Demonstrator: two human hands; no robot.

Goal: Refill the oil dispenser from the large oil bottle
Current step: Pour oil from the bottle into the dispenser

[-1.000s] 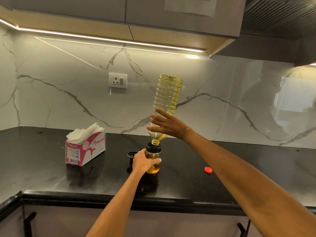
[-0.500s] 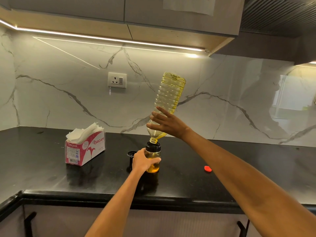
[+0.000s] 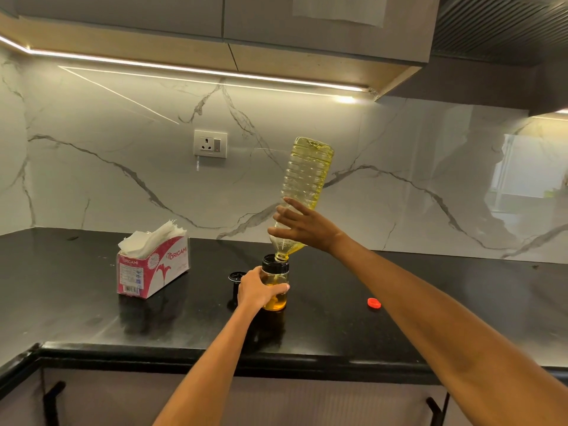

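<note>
Near frame centre, your right hand [image 3: 302,227] grips the upended oil bottle [image 3: 302,192] over the dispenser [image 3: 274,284], which your left hand [image 3: 256,290] clasps; it looks under half full, caps still off.

Tissue box [image 3: 152,269], left of centre: "ORIGAMI" on its pink side and again on its end; smaller print illegible.

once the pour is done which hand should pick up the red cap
Right, probably: the red cap lies on the counter to its side, though that hand must first set the oil bottle down. The left hand grips the dispenser.
</note>
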